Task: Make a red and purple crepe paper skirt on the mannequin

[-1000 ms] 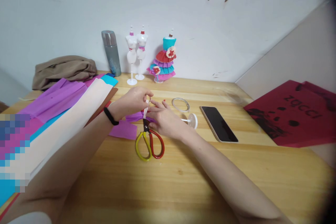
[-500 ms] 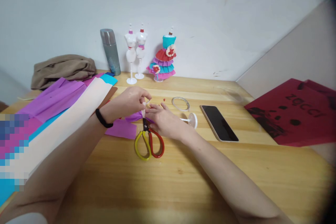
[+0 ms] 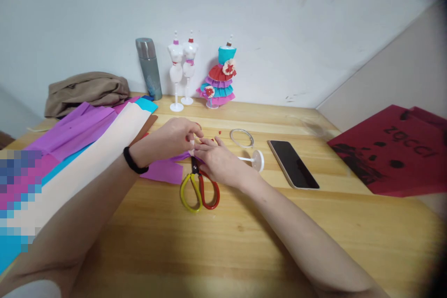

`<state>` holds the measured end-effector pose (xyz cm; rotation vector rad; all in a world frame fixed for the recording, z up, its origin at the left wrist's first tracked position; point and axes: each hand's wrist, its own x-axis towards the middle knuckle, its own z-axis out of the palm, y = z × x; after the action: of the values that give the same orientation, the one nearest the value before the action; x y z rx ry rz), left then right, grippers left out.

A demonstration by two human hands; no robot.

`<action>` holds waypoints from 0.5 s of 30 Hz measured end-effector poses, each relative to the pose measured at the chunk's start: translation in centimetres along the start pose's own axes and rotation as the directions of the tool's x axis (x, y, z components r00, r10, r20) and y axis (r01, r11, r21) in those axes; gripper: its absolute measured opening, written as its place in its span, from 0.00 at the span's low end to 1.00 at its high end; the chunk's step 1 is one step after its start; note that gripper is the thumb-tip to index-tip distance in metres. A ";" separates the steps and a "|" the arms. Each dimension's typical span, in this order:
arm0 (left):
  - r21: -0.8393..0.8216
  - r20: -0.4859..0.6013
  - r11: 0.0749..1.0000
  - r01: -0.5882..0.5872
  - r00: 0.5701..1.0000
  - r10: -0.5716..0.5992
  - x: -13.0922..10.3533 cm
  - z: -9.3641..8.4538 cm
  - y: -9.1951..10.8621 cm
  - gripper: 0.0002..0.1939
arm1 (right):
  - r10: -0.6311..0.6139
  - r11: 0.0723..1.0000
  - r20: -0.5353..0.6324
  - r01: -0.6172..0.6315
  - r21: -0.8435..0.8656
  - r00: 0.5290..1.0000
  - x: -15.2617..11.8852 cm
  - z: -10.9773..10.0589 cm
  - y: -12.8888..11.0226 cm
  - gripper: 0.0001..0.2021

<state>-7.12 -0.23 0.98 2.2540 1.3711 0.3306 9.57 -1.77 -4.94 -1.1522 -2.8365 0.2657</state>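
Observation:
My left hand point(image 3: 171, 138) is curled closed, its fingertips over a small pale piece whose shape is mostly hidden. Against it, my right hand point(image 3: 223, 163) lies over a white mannequin stand point(image 3: 257, 160) that lies on its side, its round base sticking out to the right. The right fingers press together around the mannequin's covered part. Purple crepe paper point(image 3: 164, 171) spreads beneath and left of the hands. Scissors point(image 3: 194, 167) with one yellow and one red handle lie just below, their blades partly hidden.
At the back stand a bottle point(image 3: 149, 70), two white mannequins point(image 3: 176, 72) and one in a ruffled dress point(image 3: 220, 74). Crepe sheets point(image 3: 104, 135) and brown cloth point(image 3: 87, 91) lie left. A ring point(image 3: 241, 137), a phone point(image 3: 294, 164) and a red bag point(image 3: 391, 149) are right.
My left hand's fingertips have dipped slightly towards the right hand. The whole view has shifted a little; the right hand stays at the same spot on the mannequin.

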 end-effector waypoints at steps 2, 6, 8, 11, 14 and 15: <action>-0.047 -0.025 0.998 0.033 0.999 -0.034 0.7 -0.2 -0.3 0.19 | -0.005 1.000 0.001 0.005 -0.016 1.000 0.0 0.1 0.0 0.14; -0.087 -0.027 0.994 0.072 0.997 -0.074 2.4 -0.4 -1.2 0.22 | -0.029 0.999 -0.018 0.029 -0.030 0.999 0.1 0.2 0.1 0.13; -0.086 -0.025 0.994 0.075 0.997 -0.077 3.0 -0.5 -1.6 0.22 | -0.037 0.999 -0.017 0.036 -0.032 0.999 0.1 0.3 0.2 0.14; -0.091 -0.039 0.994 0.069 0.997 -0.073 3.3 -0.6 -2.0 0.20 | -0.041 0.999 -0.013 0.041 -0.017 0.999 0.1 0.4 0.3 0.14; -0.155 -0.026 0.985 0.074 0.997 -0.079 3.4 -0.6 -2.3 0.19 | -0.042 0.999 -0.034 0.042 0.011 0.999 0.1 0.5 0.4 0.13; -0.186 -0.013 0.979 0.082 0.996 -0.086 3.4 -0.6 -2.4 0.19 | -0.038 0.999 -0.041 0.039 0.016 0.998 0.1 0.6 0.4 0.12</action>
<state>-7.61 3.87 0.14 2.0404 1.3815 0.4356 9.71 -1.53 -5.56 -1.0858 -2.8125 0.2602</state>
